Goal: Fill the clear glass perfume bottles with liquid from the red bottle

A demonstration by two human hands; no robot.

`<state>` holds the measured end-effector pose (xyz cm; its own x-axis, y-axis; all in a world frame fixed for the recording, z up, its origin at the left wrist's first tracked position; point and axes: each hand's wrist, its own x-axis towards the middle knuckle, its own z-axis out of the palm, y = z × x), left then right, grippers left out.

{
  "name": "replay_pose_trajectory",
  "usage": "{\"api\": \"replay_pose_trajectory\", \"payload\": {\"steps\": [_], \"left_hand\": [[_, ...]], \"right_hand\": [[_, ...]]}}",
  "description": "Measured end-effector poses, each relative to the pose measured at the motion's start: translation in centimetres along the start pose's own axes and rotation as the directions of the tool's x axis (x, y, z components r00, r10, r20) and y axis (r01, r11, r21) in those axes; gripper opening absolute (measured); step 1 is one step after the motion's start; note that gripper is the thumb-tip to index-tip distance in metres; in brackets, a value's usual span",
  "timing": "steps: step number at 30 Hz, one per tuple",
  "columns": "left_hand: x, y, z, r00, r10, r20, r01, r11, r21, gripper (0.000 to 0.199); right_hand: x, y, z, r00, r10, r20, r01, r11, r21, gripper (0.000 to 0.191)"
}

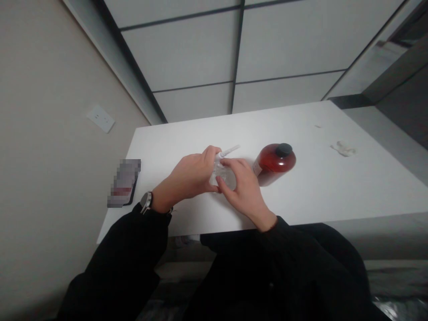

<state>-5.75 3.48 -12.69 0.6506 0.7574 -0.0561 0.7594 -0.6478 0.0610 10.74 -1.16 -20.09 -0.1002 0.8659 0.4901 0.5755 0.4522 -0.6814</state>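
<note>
My fingers (227, 191) are on a smooth, see-through clear bottle (228, 175). The red-brown bottle (271, 161) looks like glossy plastic, its black cap (284, 150) duller; my sleeves (123, 245) are matt cloth, the table (310, 187) smooth.

White tabletop (301, 191), wider side to side than front to back. Red bottle (277, 160), black cap (284, 150), standing upright about midway between far and near edges. Phone (124, 183) at left edge, can't tell if flat or propped. Crumpled whitish piece (346, 149) near right edge. Small pale scrap (318, 126) closer to far right corner.
</note>
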Motion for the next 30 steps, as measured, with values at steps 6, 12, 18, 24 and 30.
{"api": "replay_pose_trajectory", "payload": {"steps": [6, 12, 18, 24, 30], "left_hand": [[-0.1, -0.1, 0.4, 1.0, -0.005, -0.031, 0.005, 1.0, -0.016, 0.07], [-0.3, -0.4, 0.7, 0.999, 0.008, -0.048, -0.008, 1.0, -0.007, 0.082], [-0.3, -0.1, 0.2, 1.0, 0.022, -0.017, -0.022, 1.0, 0.002, 0.088], [-0.3, -0.4, 0.0, 0.996, 0.041, -0.083, -0.054, 0.987, -0.155, 0.086], [-0.9, -0.8, -0.8, 0.953, -0.07, -0.296, -0.041, 0.934, -0.355, 0.039]], "right_hand": [[0.5, 0.0, 0.2, 0.997, 0.078, 0.02, -0.078, 0.997, 0.014, 0.028], [0.9, -0.1, 1.4, 0.984, 0.168, -0.059, -0.162, 0.982, 0.093, 0.021], [1.0, -1.1, 2.7, 0.877, 0.379, -0.296, -0.219, 0.863, 0.456, 0.022], [-1.2, -3.3, 2.4, 0.779, 0.437, -0.451, -0.226, 0.865, 0.448, 0.023], [-4.8, -4.5, 1.3, 0.745, 0.453, -0.49, -0.245, 0.868, 0.432, 0.016]]}}
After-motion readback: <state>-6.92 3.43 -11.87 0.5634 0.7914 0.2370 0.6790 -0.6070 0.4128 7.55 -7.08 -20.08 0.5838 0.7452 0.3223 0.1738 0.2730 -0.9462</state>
